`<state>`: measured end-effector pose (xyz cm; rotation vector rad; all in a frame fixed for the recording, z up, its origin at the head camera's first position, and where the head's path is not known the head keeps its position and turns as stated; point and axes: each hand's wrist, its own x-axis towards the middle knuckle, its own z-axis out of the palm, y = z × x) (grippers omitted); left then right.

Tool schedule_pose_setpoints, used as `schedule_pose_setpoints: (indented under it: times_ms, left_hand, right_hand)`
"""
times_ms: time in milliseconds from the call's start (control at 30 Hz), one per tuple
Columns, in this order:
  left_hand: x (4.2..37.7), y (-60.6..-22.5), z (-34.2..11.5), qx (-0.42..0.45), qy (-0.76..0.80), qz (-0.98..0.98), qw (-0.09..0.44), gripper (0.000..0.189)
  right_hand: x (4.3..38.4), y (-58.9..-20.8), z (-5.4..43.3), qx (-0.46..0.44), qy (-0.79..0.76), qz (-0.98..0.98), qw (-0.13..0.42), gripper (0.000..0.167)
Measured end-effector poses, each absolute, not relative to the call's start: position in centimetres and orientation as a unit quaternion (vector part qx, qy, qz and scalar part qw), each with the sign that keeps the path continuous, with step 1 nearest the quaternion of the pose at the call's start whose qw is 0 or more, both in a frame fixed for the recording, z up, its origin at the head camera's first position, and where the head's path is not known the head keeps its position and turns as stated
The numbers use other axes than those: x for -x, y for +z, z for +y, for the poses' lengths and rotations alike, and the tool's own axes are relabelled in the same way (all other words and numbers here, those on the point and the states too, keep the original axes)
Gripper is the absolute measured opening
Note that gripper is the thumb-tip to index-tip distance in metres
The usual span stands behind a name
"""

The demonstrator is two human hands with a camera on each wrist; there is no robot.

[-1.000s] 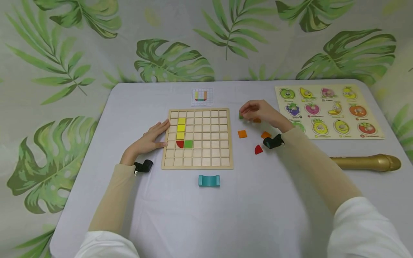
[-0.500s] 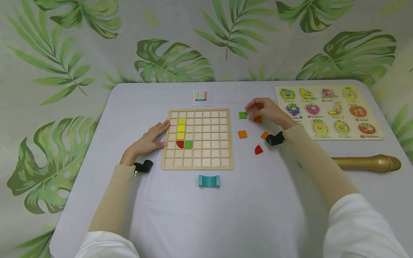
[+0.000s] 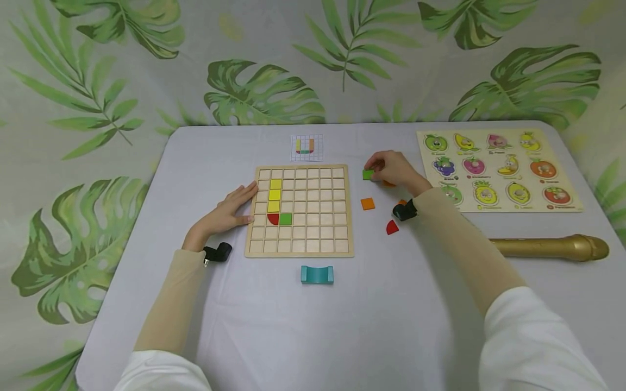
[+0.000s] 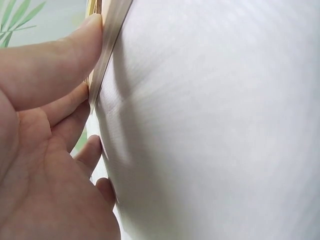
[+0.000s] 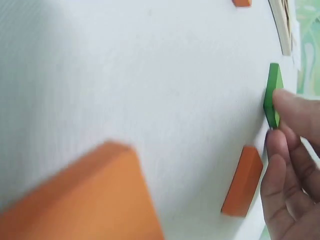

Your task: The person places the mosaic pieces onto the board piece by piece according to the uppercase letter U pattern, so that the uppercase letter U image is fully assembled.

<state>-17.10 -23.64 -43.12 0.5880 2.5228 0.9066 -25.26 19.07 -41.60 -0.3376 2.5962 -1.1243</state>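
A wooden grid board [image 3: 313, 239] lies mid-table. Its cells hold a column of yellow square tiles [image 3: 274, 194], with a red quarter-circle tile [image 3: 273, 219] and a green square tile [image 3: 286, 219] side by side below. Against the board's left edge rests my left hand [image 3: 222, 213], thumb and fingers extended; the left wrist view shows them touching its side [image 4: 107, 50]. To the right of the board, my right hand [image 3: 393, 168] pinches another green square tile [image 5: 273, 95] between thumb and fingers, at the table surface. An orange tile [image 5: 243, 182] sits close under that hand.
More orange tiles [image 3: 368, 203] and a red quarter-circle [image 3: 392, 227] lie right of the board. Behind it is a pattern card [image 3: 306, 147]. A teal block [image 3: 317, 275] stands in front. At right are a fruit puzzle board [image 3: 499, 168] and a gold recorder-like tube [image 3: 552, 247].
My right hand first drew back from the green tile, leaving it uncovered on the table, then came back left and took hold of it. My left hand stays put.
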Motion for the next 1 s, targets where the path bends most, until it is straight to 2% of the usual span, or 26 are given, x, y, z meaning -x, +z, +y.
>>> schedule_pose_setpoints:
  times_ms: [200,533,733,1000]
  left_hand:
    - [17.1,-43.1,-23.6,-0.206,0.325,0.902,0.197,0.076]
    - [17.2,-43.2,-23.7,-0.208,0.321,0.902,0.198,0.077]
    - [17.1,-43.2,-23.6,-0.212,0.32,0.902,0.197,0.076]
    - [17.1,-43.1,-23.6,-0.212,0.322,0.902,0.195,0.076]
  right_hand:
    - [25.5,-41.7,18.6,0.112,-0.364,0.914,0.14,0.02]
    - [24.8,-41.3,18.4,0.111,-0.426,0.887,0.141,0.015]
    - [23.9,-40.9,16.5,0.14,-0.49,0.843,0.171,0.018]
    - [22.4,-41.2,12.3,0.237,-0.507,0.798,0.221,0.017]
